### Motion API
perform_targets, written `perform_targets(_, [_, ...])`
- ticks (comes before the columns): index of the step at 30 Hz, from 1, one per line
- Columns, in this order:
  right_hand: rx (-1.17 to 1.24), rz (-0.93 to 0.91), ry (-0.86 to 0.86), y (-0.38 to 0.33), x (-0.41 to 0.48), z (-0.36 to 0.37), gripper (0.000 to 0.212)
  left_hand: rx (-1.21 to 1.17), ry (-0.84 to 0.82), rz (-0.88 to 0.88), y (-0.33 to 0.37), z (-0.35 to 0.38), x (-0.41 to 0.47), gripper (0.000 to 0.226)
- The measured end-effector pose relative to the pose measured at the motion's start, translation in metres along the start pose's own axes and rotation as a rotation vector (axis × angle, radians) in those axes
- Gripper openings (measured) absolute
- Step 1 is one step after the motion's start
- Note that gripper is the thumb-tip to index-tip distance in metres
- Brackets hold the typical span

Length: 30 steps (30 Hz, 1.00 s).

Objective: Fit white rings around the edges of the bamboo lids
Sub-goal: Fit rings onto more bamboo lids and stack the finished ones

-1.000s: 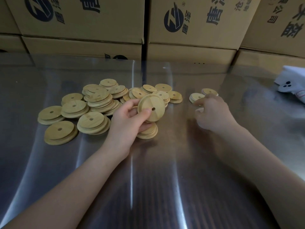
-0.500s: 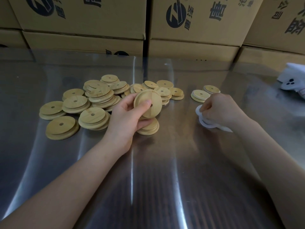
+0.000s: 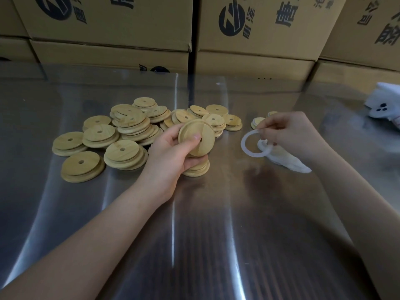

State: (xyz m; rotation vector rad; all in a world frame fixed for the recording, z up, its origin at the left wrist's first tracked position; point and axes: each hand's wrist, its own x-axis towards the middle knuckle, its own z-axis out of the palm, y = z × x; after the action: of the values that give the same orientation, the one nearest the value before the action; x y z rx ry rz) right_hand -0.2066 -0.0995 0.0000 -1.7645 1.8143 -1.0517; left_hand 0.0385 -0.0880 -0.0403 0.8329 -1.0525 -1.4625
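My left hand (image 3: 173,155) grips one round bamboo lid (image 3: 202,137) with a small centre hole, tilted up above the table, thumb across its face. A heap of several more bamboo lids (image 3: 129,135) lies behind and to the left of it, and one stack (image 3: 198,168) sits right under the hand. My right hand (image 3: 291,134) pinches a white ring (image 3: 249,148) by its top edge, lifted just off the table. Under that hand lies a bunch of more white rings (image 3: 287,162). The held ring and held lid are apart.
The shiny metal table (image 3: 194,234) has two lids (image 3: 258,122) behind my right hand. Stacked cardboard boxes (image 3: 259,35) wall off the far edge. A white cloth-like thing with black dots (image 3: 383,105) lies at the far right.
My right hand went from the table by the two lids to the ring bunch and has lifted one white ring. My left hand kept the lid, tilting it slightly.
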Motion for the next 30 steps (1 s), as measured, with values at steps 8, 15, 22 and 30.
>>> perform_targets(8, [0.421, -0.134, -0.290, -0.020, -0.015, 0.005, 0.005, 0.002, -0.089, -0.050, 0.001, 0.005, -0.005, 0.033])
perform_targets(15, [0.524, -0.205, -0.306, -0.034, -0.030, 0.027, 0.004, 0.030, -0.233, -0.127, 0.002, 0.011, -0.011, 0.049])
perform_targets(22, [0.545, -0.208, -0.196, -0.034, -0.034, 0.042, 0.005, 0.204, -0.285, -0.009, -0.003, 0.012, -0.015, 0.052])
perform_targets(30, [0.526, -0.194, -0.199, -0.030, -0.032, 0.042, 0.005, 0.229, -0.273, 0.029, -0.005, 0.012, -0.015, 0.035])
